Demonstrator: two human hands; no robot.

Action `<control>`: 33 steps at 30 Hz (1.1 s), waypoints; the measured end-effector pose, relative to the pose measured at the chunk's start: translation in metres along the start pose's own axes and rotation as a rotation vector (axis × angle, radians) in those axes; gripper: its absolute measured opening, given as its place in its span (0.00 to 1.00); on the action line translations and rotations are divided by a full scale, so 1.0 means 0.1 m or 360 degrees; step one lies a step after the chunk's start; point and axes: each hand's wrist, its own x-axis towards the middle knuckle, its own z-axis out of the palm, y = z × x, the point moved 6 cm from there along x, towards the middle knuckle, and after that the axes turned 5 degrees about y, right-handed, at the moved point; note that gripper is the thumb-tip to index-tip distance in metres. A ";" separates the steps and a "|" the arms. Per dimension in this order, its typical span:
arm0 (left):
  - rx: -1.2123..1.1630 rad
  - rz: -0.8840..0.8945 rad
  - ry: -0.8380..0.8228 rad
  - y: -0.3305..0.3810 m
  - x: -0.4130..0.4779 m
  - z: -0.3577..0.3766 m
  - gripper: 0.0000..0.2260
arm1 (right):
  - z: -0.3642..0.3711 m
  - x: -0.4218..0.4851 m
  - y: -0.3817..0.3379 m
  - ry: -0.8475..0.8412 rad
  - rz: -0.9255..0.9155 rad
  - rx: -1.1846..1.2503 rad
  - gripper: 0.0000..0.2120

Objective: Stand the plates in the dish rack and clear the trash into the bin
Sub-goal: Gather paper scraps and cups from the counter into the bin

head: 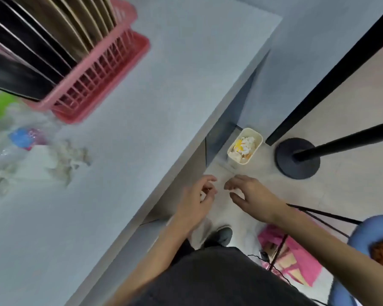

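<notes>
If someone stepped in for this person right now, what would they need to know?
Left hand: fingers loosely curled, seemingly empty.
Right hand: open, empty.
Both hover above the floor near the small cream bin, which holds some trash.
Done: black and beige plates stand in the pink plastic dish rack.
To do: the clear plastic bottle and crumpled scraps on the grey table.
</notes>
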 end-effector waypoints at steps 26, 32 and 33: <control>-0.0062 -0.0107 0.1047 -1.24 -1.11 -3.20 0.10 | 0.93 1.59 -2.96 0.0162 -0.0391 -0.0034 0.14; 0.0509 0.0006 0.0841 -1.13 -0.48 -3.37 0.22 | 1.02 2.00 -3.06 0.0204 -0.0223 -0.0201 0.23; 0.0551 0.0000 0.0800 -1.13 -0.40 -3.38 0.22 | 1.06 2.02 -3.06 0.0189 -0.0226 -0.0232 0.22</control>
